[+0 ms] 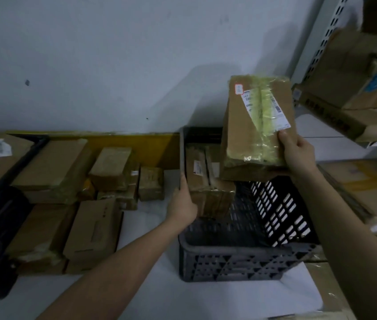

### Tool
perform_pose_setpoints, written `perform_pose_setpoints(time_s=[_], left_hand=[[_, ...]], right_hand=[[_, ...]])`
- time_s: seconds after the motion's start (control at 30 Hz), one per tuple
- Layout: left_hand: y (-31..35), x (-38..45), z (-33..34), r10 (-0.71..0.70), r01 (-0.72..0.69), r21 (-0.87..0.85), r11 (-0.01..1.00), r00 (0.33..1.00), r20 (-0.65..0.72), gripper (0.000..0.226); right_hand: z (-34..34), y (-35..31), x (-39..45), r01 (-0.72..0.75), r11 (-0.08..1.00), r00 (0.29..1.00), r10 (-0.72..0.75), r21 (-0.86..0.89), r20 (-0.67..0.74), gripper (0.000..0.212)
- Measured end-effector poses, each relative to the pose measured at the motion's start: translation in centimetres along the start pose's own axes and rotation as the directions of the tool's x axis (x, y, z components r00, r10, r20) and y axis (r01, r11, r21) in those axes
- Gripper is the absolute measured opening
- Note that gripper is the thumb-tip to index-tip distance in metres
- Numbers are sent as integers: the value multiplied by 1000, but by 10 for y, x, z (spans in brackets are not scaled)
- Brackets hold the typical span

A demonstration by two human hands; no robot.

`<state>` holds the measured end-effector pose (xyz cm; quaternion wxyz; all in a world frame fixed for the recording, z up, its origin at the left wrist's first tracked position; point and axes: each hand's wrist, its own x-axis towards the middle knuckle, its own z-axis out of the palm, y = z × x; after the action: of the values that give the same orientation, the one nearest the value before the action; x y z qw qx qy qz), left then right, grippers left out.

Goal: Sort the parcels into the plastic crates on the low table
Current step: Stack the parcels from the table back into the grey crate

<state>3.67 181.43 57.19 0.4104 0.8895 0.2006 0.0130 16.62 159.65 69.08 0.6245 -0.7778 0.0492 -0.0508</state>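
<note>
The right hand (295, 153) clamps its fingers on the taped parcel (258, 125), long axis upright, directly above the grey crate (240, 257); the left hand (182, 206) grips the crate's left wall, so the drop goes straight down

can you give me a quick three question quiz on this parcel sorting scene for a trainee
1. True or false: the right hand holds a brown cardboard parcel with yellowish tape above the dark grey perforated plastic crate.
2. Where is the left hand? A) on the crate's left rim B) on the metal shelf upright C) hanging free
3. Fill in: the crate already contains brown ____ at its far end.

Key: 1 true; 2 A; 3 parcels
</note>
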Motion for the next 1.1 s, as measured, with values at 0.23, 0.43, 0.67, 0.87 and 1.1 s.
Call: perform_pose_setpoints(time_s=[0.23,0.43,0.67,0.87,1.1], left_hand=[[-1,1,1,0,1,13,1000,1000,-16,99],[-1,1,1,-8,8,30,1000,1000,-10,97],[0,1,0,-17,16,54,998,1000,3,96],[-2,3,3,-12,12,-18,1000,999,-47,81],[-1,3,3,-108,90,-202,975,991,-80,55]], right_hand=[[-13,1,14,44,975,999,-50,-217,-22,57],[-10,-11,16,150,900,986,-169,-410,-10,53],[9,-29,6,267,776,961,-262,-572,93,53],[-28,-36,-2,48,960,982,5,-275,188,47],[-100,-27,11,98,899,826,166,-426,539,76]])
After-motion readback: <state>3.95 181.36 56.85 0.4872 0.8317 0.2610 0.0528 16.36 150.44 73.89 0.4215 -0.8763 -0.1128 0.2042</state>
